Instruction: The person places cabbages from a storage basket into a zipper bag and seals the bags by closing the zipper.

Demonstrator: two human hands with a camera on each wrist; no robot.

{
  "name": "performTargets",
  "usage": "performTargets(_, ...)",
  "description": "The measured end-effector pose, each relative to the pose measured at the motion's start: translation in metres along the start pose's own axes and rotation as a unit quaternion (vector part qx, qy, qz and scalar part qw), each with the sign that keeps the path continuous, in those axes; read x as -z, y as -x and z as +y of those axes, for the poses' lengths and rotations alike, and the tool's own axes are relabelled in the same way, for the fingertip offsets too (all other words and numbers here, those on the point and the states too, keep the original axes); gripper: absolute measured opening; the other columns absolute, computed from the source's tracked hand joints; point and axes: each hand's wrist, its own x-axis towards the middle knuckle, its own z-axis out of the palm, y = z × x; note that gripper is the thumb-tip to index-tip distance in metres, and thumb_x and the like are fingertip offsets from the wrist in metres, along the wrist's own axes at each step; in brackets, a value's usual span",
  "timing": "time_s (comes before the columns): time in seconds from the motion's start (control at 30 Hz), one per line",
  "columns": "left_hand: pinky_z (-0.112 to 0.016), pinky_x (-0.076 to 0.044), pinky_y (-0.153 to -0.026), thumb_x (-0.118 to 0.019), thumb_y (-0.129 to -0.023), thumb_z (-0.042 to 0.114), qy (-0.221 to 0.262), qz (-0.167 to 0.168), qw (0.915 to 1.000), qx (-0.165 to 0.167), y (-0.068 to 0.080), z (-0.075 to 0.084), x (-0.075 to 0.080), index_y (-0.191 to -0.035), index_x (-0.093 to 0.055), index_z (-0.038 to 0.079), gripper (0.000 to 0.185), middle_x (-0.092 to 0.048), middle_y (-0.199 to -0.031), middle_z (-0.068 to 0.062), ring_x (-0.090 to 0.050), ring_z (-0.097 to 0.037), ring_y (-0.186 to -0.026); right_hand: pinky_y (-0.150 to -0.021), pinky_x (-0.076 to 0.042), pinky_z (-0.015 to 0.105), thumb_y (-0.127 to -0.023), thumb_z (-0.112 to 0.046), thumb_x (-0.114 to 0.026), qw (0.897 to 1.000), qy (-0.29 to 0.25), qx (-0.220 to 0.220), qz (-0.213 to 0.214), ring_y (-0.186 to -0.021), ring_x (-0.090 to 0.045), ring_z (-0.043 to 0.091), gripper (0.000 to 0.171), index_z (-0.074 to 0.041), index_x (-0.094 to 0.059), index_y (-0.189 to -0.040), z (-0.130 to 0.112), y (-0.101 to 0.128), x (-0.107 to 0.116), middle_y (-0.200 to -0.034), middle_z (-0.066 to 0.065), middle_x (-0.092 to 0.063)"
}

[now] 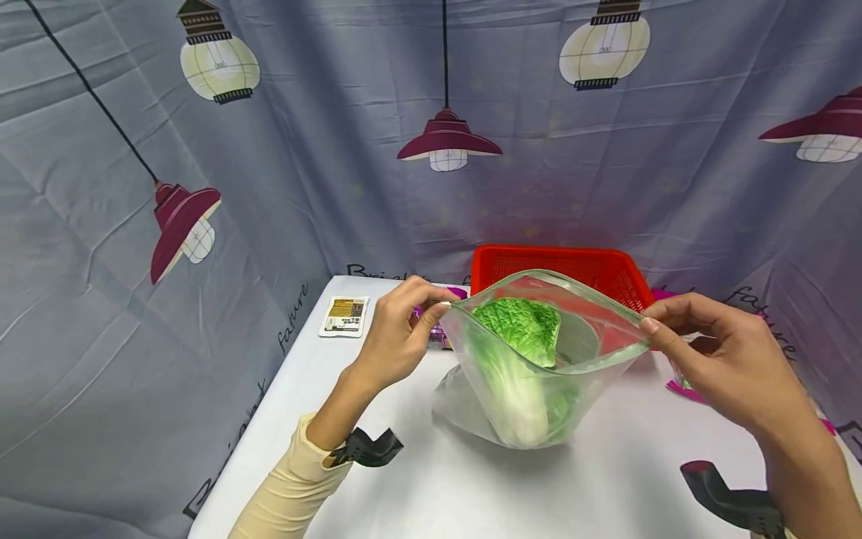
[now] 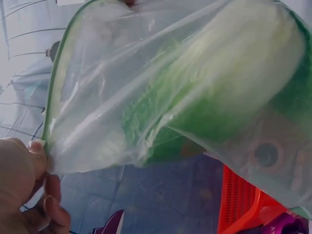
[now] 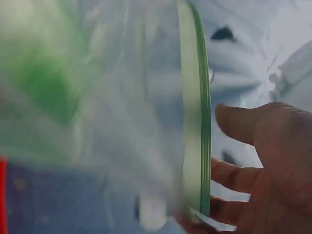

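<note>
A clear zip bag (image 1: 592, 340) with a green-edged mouth stands open on the white table (image 1: 592, 486), and a green napa cabbage (image 1: 521, 352) sits inside it. My left hand (image 1: 404, 329) pinches the bag's left rim corner between thumb and fingers. My right hand (image 1: 707, 352) pinches the right rim corner. In the left wrist view the bag (image 2: 161, 87) with the cabbage (image 2: 229, 83) fills the frame, the left hand (image 2: 29, 190) at its corner. In the blurred right wrist view the green zip strip (image 3: 197, 122) runs past my right hand (image 3: 258, 175).
A red plastic basket (image 1: 559, 269) stands right behind the bag. A small printed packet (image 1: 345, 316) lies at the table's far left. Purple items lie by the left hand (image 1: 438, 333) and under the right hand (image 1: 683, 388). A lamp-print cloth backdrop surrounds the table.
</note>
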Motion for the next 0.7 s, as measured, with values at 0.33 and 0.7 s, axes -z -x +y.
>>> performTargets(0.33, -0.026, -0.042, -0.048, -0.081, -0.077, 0.008, 0.06, 0.071, 0.9956, -0.008, -0.001, 0.006, -0.02, -0.088, -0.074, 0.005, 0.013, -0.067, -0.074, 0.0, -0.048, -0.01, -0.054, -0.076, -0.034, 0.043, -0.084, -0.045, -0.07, 0.965, 0.12, 0.232, 0.011, -0.091, -0.05, 0.03, 0.04, -0.011, -0.072, -0.104, -0.076, -0.016, -0.05, -0.101, 0.007, -0.062)
performTargets(0.7, -0.028, -0.049, -0.053, -0.077, -0.08, 0.005, 0.127, 0.041, 0.9903, 0.039, 0.001, 0.015, -0.03, -0.082, -0.072, 0.004, 0.006, -0.068, -0.075, -0.001, -0.056, -0.012, -0.058, -0.068, -0.033, 0.037, -0.073, -0.021, -0.085, 0.969, 0.089, 0.231, -0.015, -0.082, -0.05, 0.021, 0.026, -0.013, -0.076, -0.097, -0.071, -0.031, -0.095, -0.09, -0.001, -0.065)
